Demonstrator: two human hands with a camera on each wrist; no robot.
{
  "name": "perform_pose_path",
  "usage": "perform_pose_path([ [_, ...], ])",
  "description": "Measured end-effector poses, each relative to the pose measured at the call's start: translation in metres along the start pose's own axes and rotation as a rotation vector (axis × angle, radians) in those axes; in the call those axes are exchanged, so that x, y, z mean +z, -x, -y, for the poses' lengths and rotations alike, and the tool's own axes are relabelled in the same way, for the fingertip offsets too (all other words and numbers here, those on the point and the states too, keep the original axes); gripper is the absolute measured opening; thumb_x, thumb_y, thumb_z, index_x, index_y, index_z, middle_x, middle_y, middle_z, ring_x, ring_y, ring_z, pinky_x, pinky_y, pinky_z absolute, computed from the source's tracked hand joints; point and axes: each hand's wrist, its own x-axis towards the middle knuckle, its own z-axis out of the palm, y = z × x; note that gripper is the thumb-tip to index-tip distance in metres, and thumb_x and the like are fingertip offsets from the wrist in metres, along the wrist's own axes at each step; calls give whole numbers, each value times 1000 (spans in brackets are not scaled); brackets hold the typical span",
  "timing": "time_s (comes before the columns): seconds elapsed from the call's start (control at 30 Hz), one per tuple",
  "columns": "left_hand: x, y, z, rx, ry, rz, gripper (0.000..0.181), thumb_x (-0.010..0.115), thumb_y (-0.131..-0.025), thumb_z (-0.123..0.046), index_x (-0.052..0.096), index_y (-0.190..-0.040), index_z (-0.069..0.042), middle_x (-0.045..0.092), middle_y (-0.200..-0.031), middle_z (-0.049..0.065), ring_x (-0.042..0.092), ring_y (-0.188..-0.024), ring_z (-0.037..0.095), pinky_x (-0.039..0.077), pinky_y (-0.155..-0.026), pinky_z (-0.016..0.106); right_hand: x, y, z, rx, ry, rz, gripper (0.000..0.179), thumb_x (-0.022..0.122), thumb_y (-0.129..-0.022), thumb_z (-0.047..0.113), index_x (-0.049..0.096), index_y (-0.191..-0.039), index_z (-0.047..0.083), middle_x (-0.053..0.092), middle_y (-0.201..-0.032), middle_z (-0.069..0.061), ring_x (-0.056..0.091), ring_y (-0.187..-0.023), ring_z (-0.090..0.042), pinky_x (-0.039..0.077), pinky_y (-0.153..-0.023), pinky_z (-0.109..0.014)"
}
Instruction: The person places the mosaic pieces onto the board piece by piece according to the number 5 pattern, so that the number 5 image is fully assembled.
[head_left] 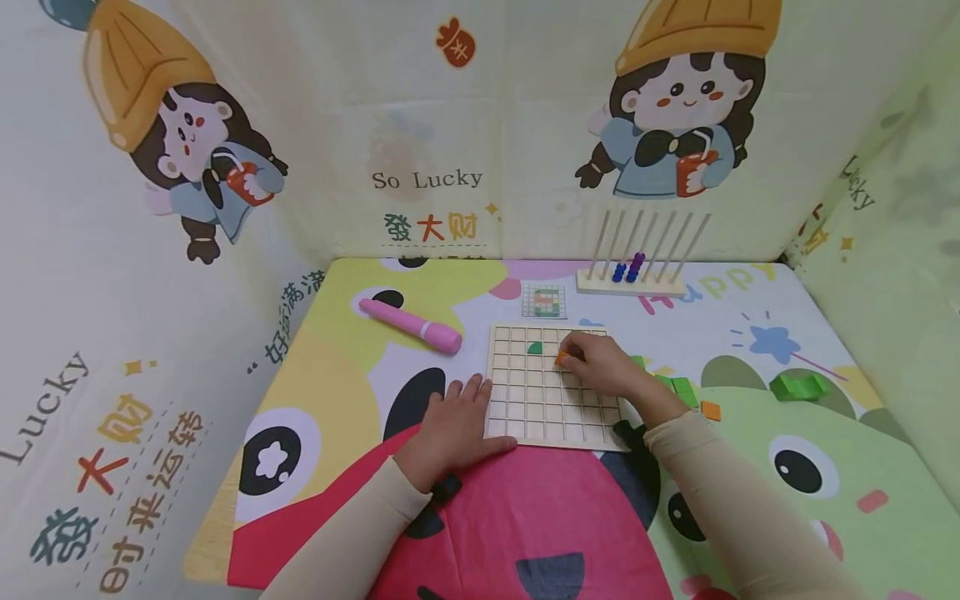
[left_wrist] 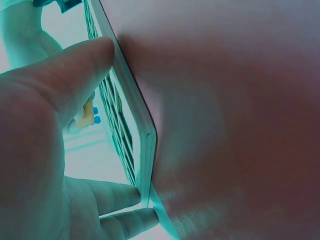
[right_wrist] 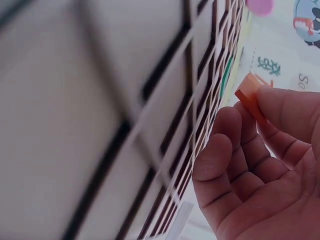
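A wooden grid board (head_left: 525,408) lies on the table, a green quarter-round tile (head_left: 535,347) in one of its upper squares. Over the board's upper part, my right hand (head_left: 609,364) pinches a small orange tile (right_wrist: 251,95) between thumb and index finger. The tile is tilted, its edge close to the grid in the right wrist view. At the board's lower left corner rests my left hand (head_left: 456,423); its fingers lie along the left side and its thumb (left_wrist: 85,67) touches the near edge.
Behind the board lies a small pattern card (head_left: 543,302). A bead rack (head_left: 632,283) with blue and purple beads stands at the back. Left is a pink marker-shaped stick (head_left: 412,325). Green tiles (head_left: 683,390), an orange tile (head_left: 711,410) and green pieces (head_left: 799,387) lie right.
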Motion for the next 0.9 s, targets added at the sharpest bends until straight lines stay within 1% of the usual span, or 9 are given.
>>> perform_pose_path([
  [0.2, 1, -1, -1, 2, -10, -3, 106, 61, -84, -79, 36, -162, -12, 39, -164, 10, 40, -145, 35, 43, -105, 59, 8, -19, 14, -46, 0, 34, 10, 61, -104, 15, 66, -109, 8, 69, -97, -6, 59, -88, -22, 50, -83, -44],
  [0.37, 1, -1, -1, 6, -19, -4, 106, 61, -84, -79, 36, -162, -12, 39, -164, 10, 41, -145, 35, 44, -105, 59, 15, -28, 19, -38, 29, 75, 10, 60, -105, 16, 67, -108, 10, 70, -103, -7, 61, -93, -23, 51, -87, -45],
  [0.57, 3, -1, -2, 12, -30, -4, 105, 60, -85, -79, 36, -162, -12, 39, -164, 10, 41, -146, 35, 44, -106, 60, 20, -35, 22, -38, 84, 88, 11, 61, -104, 16, 70, -110, 10, 72, -106, -7, 64, -99, -23, 52, -94, -47],
  [0.77, 2, -1, -3, 7, -15, -3, 106, 62, -84, -79, 36, -162, -12, 39, -164, 10, 41, -146, 35, 43, -106, 61, 20, -36, 24, -44, 109, 95, 9, 62, -103, 14, 71, -106, 11, 71, -102, -5, 62, -94, -21, 52, -92, -46],
  [0.9, 1, 0, -3, 5, -21, -3, 106, 63, -84, -78, 36, -162, -12, 39, -164, 10, 41, -145, 35, 44, -106, 61, 20, -36, 27, -53, 125, 85, 9, 63, -102, 13, 72, -104, 11, 72, -101, -5, 64, -94, -22, 53, -90, -46],
])
